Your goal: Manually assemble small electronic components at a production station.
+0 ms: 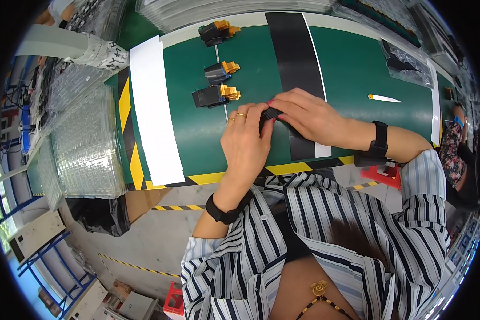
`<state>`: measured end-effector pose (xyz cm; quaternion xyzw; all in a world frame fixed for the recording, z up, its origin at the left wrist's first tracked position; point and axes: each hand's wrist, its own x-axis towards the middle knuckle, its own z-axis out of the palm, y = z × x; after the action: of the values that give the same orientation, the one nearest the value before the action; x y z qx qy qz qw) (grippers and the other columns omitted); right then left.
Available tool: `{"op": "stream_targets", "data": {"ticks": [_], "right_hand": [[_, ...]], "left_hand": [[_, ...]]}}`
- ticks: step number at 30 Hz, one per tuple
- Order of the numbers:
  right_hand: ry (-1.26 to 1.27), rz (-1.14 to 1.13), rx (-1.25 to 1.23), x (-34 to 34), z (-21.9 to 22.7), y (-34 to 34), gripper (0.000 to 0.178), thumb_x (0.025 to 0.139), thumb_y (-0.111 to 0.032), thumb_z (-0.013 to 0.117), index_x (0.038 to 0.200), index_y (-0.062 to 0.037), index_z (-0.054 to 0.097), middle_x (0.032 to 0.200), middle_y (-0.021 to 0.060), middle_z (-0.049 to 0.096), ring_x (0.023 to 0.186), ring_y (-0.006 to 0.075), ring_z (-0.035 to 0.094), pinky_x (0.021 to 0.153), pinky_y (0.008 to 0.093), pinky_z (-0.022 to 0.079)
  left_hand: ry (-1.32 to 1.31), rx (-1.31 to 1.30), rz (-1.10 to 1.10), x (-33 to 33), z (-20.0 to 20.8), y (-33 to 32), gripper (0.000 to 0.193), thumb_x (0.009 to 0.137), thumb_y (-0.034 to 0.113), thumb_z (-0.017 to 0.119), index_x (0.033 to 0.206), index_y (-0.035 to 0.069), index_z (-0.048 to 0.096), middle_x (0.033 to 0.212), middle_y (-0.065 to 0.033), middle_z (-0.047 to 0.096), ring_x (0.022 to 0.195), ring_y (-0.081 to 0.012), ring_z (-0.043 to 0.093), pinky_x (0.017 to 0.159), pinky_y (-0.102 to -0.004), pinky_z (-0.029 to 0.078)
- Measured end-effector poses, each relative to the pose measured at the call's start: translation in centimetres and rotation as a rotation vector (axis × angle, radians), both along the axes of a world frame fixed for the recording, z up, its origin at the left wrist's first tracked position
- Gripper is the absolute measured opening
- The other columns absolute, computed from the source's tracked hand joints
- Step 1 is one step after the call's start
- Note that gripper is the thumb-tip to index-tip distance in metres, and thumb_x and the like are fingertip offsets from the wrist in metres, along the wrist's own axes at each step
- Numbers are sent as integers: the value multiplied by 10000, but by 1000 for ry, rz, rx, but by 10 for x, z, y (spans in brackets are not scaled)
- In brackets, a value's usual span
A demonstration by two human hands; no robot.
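Between my two hands is a small stack of thin black pieces (pixel 269 114), largely covered by fingers; its exact kind cannot be made out. My left hand (pixel 245 136) grips its left side, thumb and fingers closed. On its right side, my right hand (pixel 309 114) pinches the same stack with thumb and fingertips. Just beyond my left hand lie three groups of black pieces with orange-gold flexible tails: a near group (pixel 208 96), a middle one (pixel 216 73) and a far one (pixel 212 34). They sit in a column on the green mat (pixel 197 133).
A white sheet (pixel 152 106) lies at the left, beside stacked clear plastic trays (pixel 85 144). A black strip (pixel 293 53) crosses the mat. To the right are a small white blade-shaped piece (pixel 385 98) and a clear bag (pixel 408 66). Yellow-black tape (pixel 208 178) marks the near edge.
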<state>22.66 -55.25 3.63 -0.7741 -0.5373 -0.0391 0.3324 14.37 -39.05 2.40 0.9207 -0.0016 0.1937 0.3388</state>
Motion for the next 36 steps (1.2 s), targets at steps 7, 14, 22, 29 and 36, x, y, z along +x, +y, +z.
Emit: {"op": "stream_targets", "data": {"ticks": [7,14,22,29,36], "right_hand": [[58,176,-36,13,5,-2,333,757,-27,639,1072,27,542,1003,131,548,881,299,538,744,354,485],[-144,407,-9,25,22,-4,354,721,-17,655,1061,16,561,1072,114,554,927,289,545,775,365,485],[-110,324,73,25,40,8,307,766,6,617,1071,-7,586,1083,96,565,932,255,555,797,327,481],[969,-194,186,5,48,28,244,853,-5,565,1095,0,590,1058,74,576,904,112,554,778,248,476],[997,-110,134,30,75,51,253,865,-48,584,1108,21,593,956,40,621,841,58,563,743,212,468]], "left_hand": [[147,-81,-86,-5,16,9,257,723,91,696,948,47,580,897,-92,601,821,-283,563,686,-357,471],[361,-540,-171,-3,29,28,265,820,121,645,1048,6,573,975,-112,625,847,-229,601,726,-320,505],[840,-1464,-386,3,42,43,351,909,80,536,1231,-36,458,1046,-130,609,881,-188,629,787,-317,549],[378,-1712,-48,8,31,18,365,886,21,548,1214,-24,395,960,-85,584,875,-189,630,775,-349,567],[180,-1496,32,25,56,17,303,847,-4,597,1093,-14,421,962,-84,557,883,-175,623,739,-335,575]]}}
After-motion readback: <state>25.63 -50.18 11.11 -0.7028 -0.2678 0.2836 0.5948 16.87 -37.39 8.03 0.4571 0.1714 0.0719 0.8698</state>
